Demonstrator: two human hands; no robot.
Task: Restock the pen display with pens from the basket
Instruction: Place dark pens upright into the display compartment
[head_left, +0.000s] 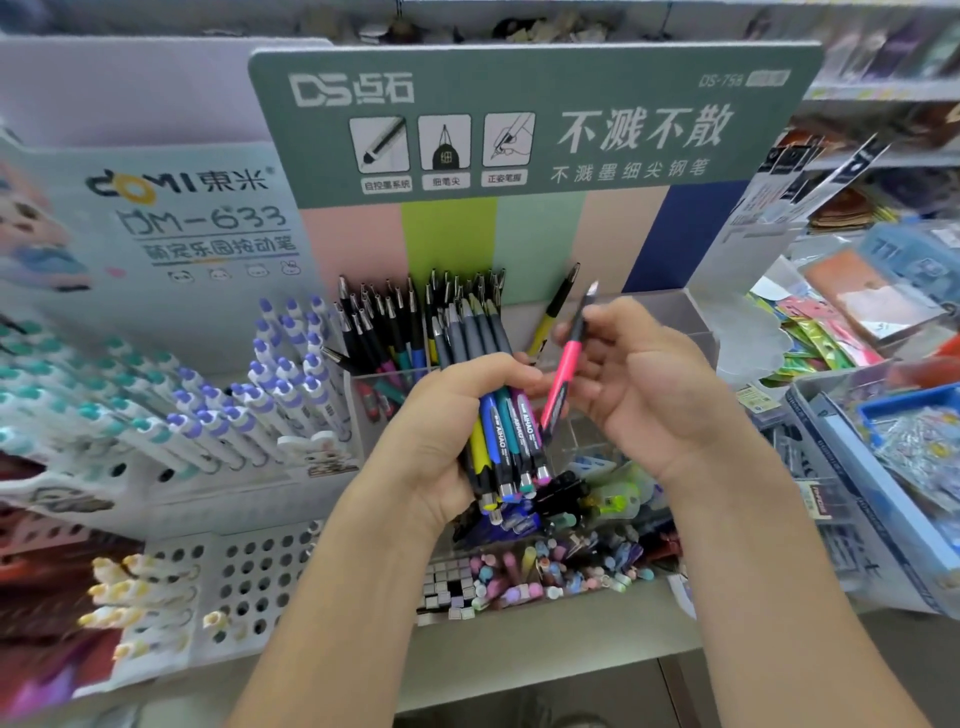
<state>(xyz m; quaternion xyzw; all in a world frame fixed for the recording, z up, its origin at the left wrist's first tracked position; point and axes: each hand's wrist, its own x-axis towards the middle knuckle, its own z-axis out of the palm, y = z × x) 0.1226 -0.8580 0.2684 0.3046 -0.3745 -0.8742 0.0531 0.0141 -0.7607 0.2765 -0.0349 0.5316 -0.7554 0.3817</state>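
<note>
My left hand (452, 415) grips a bundle of pens (501, 431) with grey grips and yellow, blue, teal and purple barrels, tips pointing up. My right hand (644, 379) pinches a single pink pen (563, 371) just right of the bundle, held nearly upright. Both hands hover in front of the clear pen display (691, 332) with the green header card. Its left compartments hold several black-clipped pens (384, 322). One yellow pen (553, 314) leans alone in a compartment further right. No basket is in view.
A white peg rack (156, 426) of purple- and teal-capped pens stands at the left. Below the hands lie trays of small erasers and caps (545, 571). Blue bins with packaged stationery (893, 431) sit at the right. Shelf edge runs along the bottom.
</note>
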